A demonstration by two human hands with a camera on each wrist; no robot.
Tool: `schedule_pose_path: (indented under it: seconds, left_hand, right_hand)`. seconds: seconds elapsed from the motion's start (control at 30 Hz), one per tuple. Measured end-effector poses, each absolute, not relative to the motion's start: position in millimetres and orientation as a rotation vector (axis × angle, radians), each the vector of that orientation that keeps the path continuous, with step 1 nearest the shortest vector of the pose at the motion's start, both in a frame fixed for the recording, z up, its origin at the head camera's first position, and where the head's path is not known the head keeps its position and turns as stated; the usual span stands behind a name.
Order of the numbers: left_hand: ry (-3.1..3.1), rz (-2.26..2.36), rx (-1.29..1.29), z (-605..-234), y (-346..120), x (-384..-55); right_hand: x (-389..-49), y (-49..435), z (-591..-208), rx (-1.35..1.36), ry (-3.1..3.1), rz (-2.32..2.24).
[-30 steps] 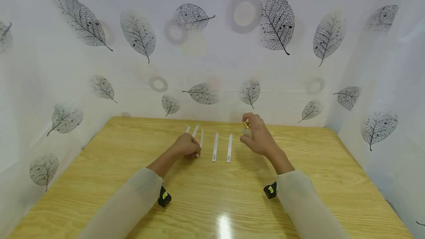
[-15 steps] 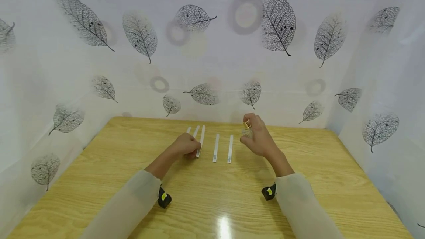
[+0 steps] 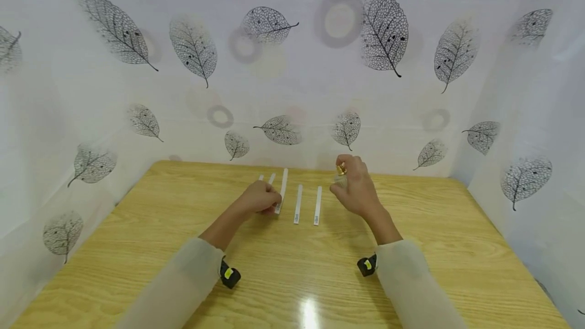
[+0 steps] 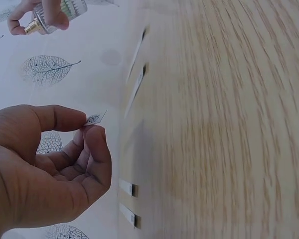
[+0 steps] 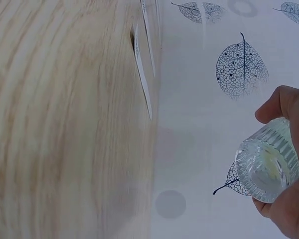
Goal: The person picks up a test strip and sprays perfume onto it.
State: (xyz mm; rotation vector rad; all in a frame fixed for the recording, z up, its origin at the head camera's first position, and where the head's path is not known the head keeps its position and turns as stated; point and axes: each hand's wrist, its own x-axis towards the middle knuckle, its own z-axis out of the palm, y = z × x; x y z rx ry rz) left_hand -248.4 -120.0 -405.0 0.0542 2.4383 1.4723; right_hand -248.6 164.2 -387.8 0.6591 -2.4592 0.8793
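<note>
Between thumb and forefinger, my left hand [image 3: 260,198] pinches a white paper test strip [image 3: 282,189] by its printed end; in the left wrist view the strip [image 4: 94,119] is raised off the table. A ribbed clear glass perfume bottle [image 5: 269,162] with a gold spray top sits in the grip of my right hand [image 3: 356,185], held above the table. One finger bends over the gold sprayer [image 4: 32,26]. Two more strips lie between the hands, the nearer to the bottle being the right strip [image 3: 318,206]. Another two lie partly hidden behind my left hand.
The wood-grain table [image 3: 283,278] ends at the back against a pale curtain [image 3: 292,80] printed with leaves, which also closes both sides. A black wrist camera [image 3: 230,274] hangs under the left sleeve, another under the right.
My left hand has lifted the pinched strip off the table and moved it slightly right, its far end now higher. The right hand with the perfume bottle has stayed nearly in place.
</note>
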Motion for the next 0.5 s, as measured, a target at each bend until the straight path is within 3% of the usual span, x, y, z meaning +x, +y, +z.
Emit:
schedule_pose_path:
  seconds: [0.5]
  left_hand:
    - [2.331,1.596,0.174,-394,-98,-240]
  right_hand:
    - [-253,162,-391,0.505,-2.358,0.778]
